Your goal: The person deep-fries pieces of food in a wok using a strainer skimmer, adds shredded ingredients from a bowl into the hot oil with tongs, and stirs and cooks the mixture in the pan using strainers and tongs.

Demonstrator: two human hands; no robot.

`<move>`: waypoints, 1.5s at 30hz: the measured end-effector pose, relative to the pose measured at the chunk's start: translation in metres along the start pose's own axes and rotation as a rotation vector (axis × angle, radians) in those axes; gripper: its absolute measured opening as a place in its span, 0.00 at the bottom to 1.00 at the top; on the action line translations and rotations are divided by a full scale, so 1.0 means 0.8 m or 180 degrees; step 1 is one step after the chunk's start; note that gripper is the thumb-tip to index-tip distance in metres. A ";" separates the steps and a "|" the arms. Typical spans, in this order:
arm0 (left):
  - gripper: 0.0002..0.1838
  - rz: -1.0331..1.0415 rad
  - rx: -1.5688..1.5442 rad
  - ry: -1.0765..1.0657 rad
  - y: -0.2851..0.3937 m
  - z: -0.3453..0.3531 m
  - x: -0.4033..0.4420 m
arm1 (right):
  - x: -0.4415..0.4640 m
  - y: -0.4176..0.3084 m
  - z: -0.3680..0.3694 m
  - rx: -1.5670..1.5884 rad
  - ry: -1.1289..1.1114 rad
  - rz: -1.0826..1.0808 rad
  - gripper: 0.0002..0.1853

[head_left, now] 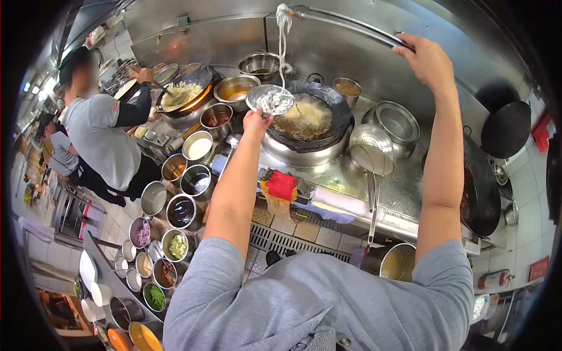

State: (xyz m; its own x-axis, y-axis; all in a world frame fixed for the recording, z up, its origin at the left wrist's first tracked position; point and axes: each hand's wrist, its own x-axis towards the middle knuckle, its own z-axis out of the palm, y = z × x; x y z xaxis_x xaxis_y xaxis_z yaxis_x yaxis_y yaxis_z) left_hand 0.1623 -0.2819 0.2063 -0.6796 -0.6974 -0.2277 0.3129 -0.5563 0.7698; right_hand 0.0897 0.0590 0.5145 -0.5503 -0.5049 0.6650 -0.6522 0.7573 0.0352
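My left hand [256, 124] grips the edge of a round metal bowl [253, 100] holding white, coated strips, at the left rim of a wok [339, 126]. Bubbling oil with a pale foamy patch [303, 117] fills the wok. Raised high at the upper right, my right hand [424, 58] is closed on the end of long metal tongs [351, 25]. The tongs' far tip holds a clump of white strips [284, 20], which hangs in a long strand down to the bowl.
A co-worker [105, 117] stands at the left by another wok [202, 105]. Metal pots of sauces and ingredients, one with dark liquid [181, 211], line the left side. A perforated ladle [370, 139] and a lidded pot [398, 120] sit right of my wok.
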 end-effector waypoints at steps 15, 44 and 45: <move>0.08 0.0803 0.0034 0.0152 0.086 0.030 -0.064 | -0.046 0.066 0.192 0.0187 -0.1794 0.0121 0.14; 0.05 -0.0035 0.0009 -0.0103 0.002 -0.032 -0.005 | -0.018 -0.026 0.002 -0.0002 -0.0678 0.0184 0.20; 0.05 0.0047 -0.0101 -0.0026 0.004 -0.033 0.000 | -0.018 -0.020 0.001 -0.0023 -0.0692 0.0228 0.20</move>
State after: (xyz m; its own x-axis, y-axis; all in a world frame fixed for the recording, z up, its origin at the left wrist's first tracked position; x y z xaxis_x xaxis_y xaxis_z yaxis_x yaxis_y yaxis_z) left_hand 0.1810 -0.2956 0.1929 -0.6799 -0.7021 -0.2115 0.3439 -0.5601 0.7537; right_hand 0.1077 0.0542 0.5039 -0.6951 -0.5265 0.4896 -0.6040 0.7970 -0.0004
